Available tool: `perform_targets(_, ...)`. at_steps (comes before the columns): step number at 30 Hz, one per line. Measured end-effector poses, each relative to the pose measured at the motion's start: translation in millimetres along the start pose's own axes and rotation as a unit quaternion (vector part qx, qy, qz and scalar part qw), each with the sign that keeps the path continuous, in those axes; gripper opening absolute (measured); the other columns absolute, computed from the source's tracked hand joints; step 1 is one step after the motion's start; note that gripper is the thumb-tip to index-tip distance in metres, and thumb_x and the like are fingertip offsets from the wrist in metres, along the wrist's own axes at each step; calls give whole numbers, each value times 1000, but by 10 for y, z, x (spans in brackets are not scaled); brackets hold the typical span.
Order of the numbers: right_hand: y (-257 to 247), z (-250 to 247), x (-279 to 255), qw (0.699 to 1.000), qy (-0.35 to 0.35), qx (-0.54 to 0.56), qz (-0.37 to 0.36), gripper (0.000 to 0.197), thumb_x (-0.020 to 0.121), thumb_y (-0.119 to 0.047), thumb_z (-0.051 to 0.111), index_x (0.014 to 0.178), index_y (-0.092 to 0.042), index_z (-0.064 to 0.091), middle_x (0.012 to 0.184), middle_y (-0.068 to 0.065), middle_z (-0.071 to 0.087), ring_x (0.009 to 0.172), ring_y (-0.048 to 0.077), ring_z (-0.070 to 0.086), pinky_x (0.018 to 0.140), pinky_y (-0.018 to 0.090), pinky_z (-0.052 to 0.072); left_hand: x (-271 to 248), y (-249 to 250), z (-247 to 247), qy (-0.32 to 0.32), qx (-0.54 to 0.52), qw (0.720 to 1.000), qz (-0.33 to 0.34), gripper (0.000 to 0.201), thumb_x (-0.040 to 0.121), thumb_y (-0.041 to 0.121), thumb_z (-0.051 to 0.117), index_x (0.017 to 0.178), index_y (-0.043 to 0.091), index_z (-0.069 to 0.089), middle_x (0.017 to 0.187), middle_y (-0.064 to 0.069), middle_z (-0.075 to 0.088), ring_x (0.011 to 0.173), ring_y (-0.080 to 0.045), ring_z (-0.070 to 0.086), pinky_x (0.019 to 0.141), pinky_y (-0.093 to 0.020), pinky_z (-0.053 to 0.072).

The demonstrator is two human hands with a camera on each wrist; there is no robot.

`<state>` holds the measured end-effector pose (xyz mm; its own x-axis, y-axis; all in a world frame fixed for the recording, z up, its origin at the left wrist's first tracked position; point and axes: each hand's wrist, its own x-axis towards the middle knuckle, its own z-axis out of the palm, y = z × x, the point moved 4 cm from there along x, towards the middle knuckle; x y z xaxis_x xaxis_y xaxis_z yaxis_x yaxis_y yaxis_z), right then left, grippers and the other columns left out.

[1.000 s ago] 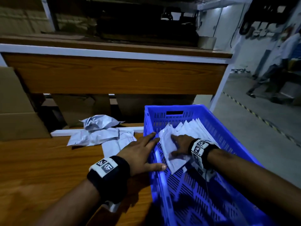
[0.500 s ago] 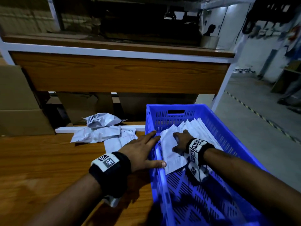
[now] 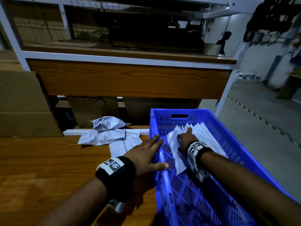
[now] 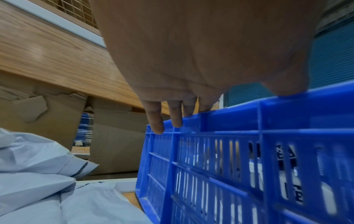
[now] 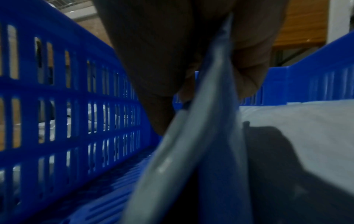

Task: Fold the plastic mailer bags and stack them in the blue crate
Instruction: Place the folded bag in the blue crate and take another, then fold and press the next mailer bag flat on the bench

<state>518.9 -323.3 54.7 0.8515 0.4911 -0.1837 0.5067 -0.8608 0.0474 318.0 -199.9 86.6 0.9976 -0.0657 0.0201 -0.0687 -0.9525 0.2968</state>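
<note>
The blue crate (image 3: 231, 149) stands on the right end of the wooden table. My left hand (image 3: 146, 154) rests on its left rim with straight fingers (image 4: 155, 121), the thumb on the rim too. My right hand (image 3: 185, 139) is inside the crate and grips a folded grey-white mailer (image 3: 175, 154) between fingers (image 5: 157, 94) and thumb. That mailer (image 5: 201, 136) leans against a row of several folded mailers (image 3: 208, 136) standing along the crate's right side. Loose unfolded mailers (image 3: 105, 132) lie crumpled on the table left of the crate (image 4: 229, 166).
A flat mailer (image 3: 120, 147) lies beside my left wrist. Cardboard boxes (image 3: 24, 103) stand at the back left, under a wooden shelf (image 3: 130, 79) with a white frame. The crate's near half shows bare slotted floor (image 3: 195, 201). Concrete floor with a striped line lies to the right.
My right hand has shifted slightly farther into the crate with the mailer, toward the row. The left hand has stayed on the rim.
</note>
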Motion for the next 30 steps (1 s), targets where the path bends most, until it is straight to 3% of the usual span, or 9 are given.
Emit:
perform_targets(4, -4, 27, -67, 1000, 23, -3, 1, 53, 87, -35, 65, 136, -26, 47, 154, 20, 8, 117, 38, 54, 89, 39, 50, -3, -4, 21, 7, 3, 1000, 0, 98, 80, 79, 41, 154, 26, 4, 162, 4, -5, 146, -16, 9, 117, -39, 21)
perform_targets(9, 95, -71, -277, 999, 43, -22, -12, 64, 90, -59, 48, 147, -35, 31, 155, 15, 13, 133, 39, 34, 100, 44, 42, -40, -23, 32, 21, 2, 1000, 0, 92, 83, 78, 36, 154, 29, 5, 162, 5, -2, 146, -16, 11, 117, -38, 22)
perform_targets(13, 132, -333, -611, 998, 52, 11, -45, 56, 93, -53, 46, 143, -27, 42, 141, 10, 42, 119, 32, 51, 94, 41, 48, -201, -151, 148, 89, 4, 996, 18, 79, 88, 74, 32, 152, 37, 6, 159, 4, 19, 138, -19, 27, 109, -37, 32)
perform_targets(15, 145, -466, -861, 995, 75, 25, -65, 51, 93, -50, 49, 138, -27, 48, 130, 7, 54, 113, 28, 56, 89, 39, 49, -274, -388, 352, 74, 48, 996, -31, 81, 84, 76, 28, 152, 35, 10, 156, 2, 26, 137, -22, 29, 106, -36, 34)
perform_targets(18, 135, -643, -1246, 986, 120, 71, -90, 46, 90, -53, 50, 130, -31, 55, 121, 1, 64, 101, 20, 62, 86, 37, 50, -352, -877, 724, 2, 101, 979, -177, 91, 70, 79, 19, 151, 37, 15, 159, -7, 18, 142, -31, 19, 110, -42, 27)
perform_targets(20, 84, -748, -1518, 979, 149, 99, -100, 46, 88, -60, 47, 126, -36, 57, 116, -7, 66, 87, 13, 64, 80, 36, 52, -422, -1095, 915, -29, 82, 965, -249, 76, 77, 74, 31, 146, 48, 14, 157, -14, 15, 140, -39, 18, 111, -49, 24)
perform_targets(23, -53, -862, -1907, 969, 179, 119, -124, 45, 87, -64, 44, 122, -39, 58, 111, -15, 66, 77, 3, 63, 75, 35, 53, -485, -1237, 1100, -47, 62, 958, -275, 63, 85, 71, 33, 142, 57, 8, 154, -12, 20, 132, -40, 28, 105, -49, 33)
perform_targets(27, -258, -1024, -2320, 963, 225, 72, -127, 40, 89, -62, 42, 122, -44, 55, 113, -18, 64, 89, 8, 64, 68, 31, 52, -515, -1186, 1144, -18, 90, 968, -232, 65, 88, 64, 32, 147, 37, 20, 146, -8, 35, 128, -32, 37, 100, -43, 38)
perform_targets(30, -429, -1170, -2546, 960, 228, 62, -149, 48, 86, -67, 31, 122, -45, 53, 114, -20, 63, 92, 8, 64, 70, 32, 51, -660, -1160, 1148, -22, 87, 971, -219, 66, 88, 64, 34, 144, 29, 28, 149, -5, 35, 131, -30, 35, 101, -44, 36)
